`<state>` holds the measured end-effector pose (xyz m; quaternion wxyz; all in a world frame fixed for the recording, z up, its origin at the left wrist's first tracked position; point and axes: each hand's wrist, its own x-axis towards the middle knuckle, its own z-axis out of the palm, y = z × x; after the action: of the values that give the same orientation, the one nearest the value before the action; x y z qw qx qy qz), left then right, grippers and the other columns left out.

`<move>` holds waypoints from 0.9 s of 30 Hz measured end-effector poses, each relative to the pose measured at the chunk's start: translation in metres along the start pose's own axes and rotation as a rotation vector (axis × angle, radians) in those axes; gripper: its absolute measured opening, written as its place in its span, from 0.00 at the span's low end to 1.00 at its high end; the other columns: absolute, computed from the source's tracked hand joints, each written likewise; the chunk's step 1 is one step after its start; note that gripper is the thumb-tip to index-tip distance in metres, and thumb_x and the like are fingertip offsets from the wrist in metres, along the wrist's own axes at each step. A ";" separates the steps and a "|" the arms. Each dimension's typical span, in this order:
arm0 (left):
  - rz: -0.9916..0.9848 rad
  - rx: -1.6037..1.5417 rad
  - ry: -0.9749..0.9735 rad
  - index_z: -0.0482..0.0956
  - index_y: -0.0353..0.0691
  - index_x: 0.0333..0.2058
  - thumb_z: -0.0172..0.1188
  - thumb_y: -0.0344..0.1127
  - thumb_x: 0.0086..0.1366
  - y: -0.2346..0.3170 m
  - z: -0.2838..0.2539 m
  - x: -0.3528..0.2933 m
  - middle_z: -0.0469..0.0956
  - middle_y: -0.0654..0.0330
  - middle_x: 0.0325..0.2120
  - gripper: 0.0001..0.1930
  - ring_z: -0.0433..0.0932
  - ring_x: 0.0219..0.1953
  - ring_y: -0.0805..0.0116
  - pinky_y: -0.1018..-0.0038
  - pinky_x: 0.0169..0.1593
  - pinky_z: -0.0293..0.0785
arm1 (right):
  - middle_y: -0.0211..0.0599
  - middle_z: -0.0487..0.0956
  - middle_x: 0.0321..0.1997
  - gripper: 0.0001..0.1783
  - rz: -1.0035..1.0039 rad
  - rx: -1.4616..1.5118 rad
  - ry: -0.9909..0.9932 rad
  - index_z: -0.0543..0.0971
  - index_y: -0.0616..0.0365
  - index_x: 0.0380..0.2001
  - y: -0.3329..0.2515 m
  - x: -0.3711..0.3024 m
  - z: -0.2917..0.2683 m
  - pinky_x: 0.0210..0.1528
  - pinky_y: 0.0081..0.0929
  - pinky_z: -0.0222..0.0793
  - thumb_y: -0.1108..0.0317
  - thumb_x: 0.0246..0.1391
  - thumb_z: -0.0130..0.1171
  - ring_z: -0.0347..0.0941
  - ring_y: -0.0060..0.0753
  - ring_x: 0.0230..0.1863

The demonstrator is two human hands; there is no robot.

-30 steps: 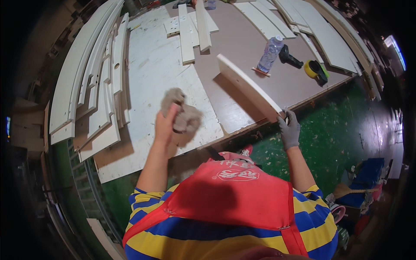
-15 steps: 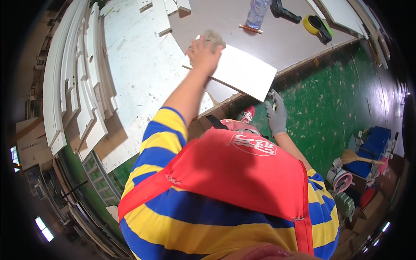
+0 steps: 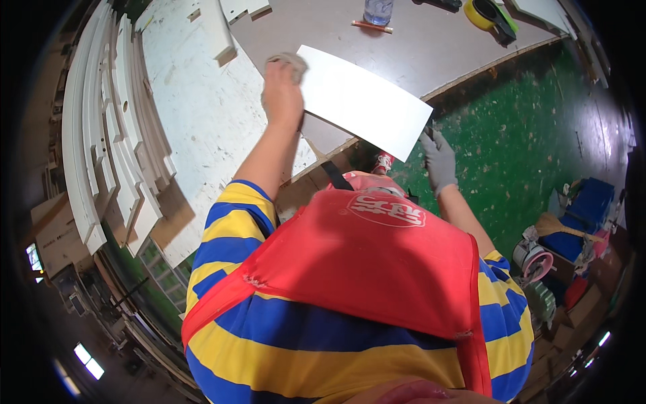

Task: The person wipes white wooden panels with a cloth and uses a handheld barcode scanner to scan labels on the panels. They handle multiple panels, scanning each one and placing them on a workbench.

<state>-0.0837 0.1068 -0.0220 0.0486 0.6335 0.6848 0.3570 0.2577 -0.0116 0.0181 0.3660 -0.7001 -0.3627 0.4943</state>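
Note:
A plain white board (image 3: 363, 97) lies across the table's front edge, its right end sticking out over the floor. My bare left hand (image 3: 281, 101) is at the board's left end, its fingers closed on a crumpled grey-beige rag (image 3: 291, 62). My right hand (image 3: 440, 161), in a grey glove, is just below the board's right corner. Its fingers are bent round a small dark thing that I cannot make out. Whether the glove touches the board does not show clearly.
Long white boards (image 3: 128, 135) stand in a row at the left. On the table (image 3: 323, 30) are a plastic bottle (image 3: 378, 11), a red-brown pencil-like stick (image 3: 372, 27) and a yellow-and-black tape roll (image 3: 486, 15). A pink-rimmed bucket (image 3: 533, 262) stands on the green floor (image 3: 511, 148) at right.
My left hand has moved left with the rag, off the board's upper face to its left end. My right hand stays close to the right corner. The view has shifted slightly.

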 end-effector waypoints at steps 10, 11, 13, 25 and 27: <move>-0.075 -0.641 -0.247 0.78 0.35 0.44 0.55 0.26 0.58 0.094 0.017 -0.048 0.77 0.46 0.48 0.14 0.73 0.53 0.50 0.59 0.60 0.67 | 0.23 0.73 0.23 0.20 -0.160 0.043 0.023 0.79 0.66 0.49 -0.024 0.078 -0.010 0.24 0.18 0.61 0.64 0.57 0.58 0.64 0.14 0.22; -0.035 -0.355 -0.127 0.79 0.33 0.44 0.54 0.27 0.60 0.070 0.015 -0.029 0.76 0.45 0.48 0.14 0.73 0.53 0.48 0.59 0.60 0.66 | 0.23 0.73 0.23 0.20 -0.181 0.022 0.032 0.79 0.67 0.49 -0.035 0.083 -0.012 0.23 0.18 0.61 0.64 0.57 0.58 0.64 0.14 0.21; 0.167 0.157 0.024 0.79 0.33 0.43 0.52 0.32 0.62 0.039 0.007 0.001 0.76 0.45 0.49 0.13 0.71 0.55 0.46 0.59 0.58 0.68 | 0.30 0.78 0.27 0.23 -0.203 -0.168 -0.053 0.79 0.63 0.51 -0.047 0.100 -0.017 0.30 0.22 0.67 0.60 0.56 0.60 0.70 0.20 0.27; 0.109 -0.585 -0.589 0.74 0.42 0.51 0.57 0.26 0.58 0.160 -0.008 -0.059 0.75 0.51 0.44 0.20 0.75 0.52 0.49 0.60 0.57 0.69 | 0.48 0.71 0.62 0.46 -1.126 -0.583 0.103 0.67 0.59 0.62 -0.158 0.260 0.039 0.59 0.38 0.67 0.48 0.42 0.72 0.71 0.52 0.59; -0.261 -0.578 -0.377 0.71 0.41 0.55 0.60 0.28 0.60 0.140 -0.053 -0.049 0.76 0.50 0.45 0.23 0.75 0.53 0.53 0.64 0.56 0.70 | 0.48 0.71 0.61 0.48 -1.061 -0.325 -0.058 0.66 0.59 0.61 -0.182 0.257 0.081 0.60 0.37 0.66 0.48 0.40 0.73 0.70 0.51 0.59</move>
<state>0.0154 0.0318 0.0754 0.3960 0.5556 0.6097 0.4035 0.2172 0.3100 0.0472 0.4416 -0.4550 -0.7472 0.1991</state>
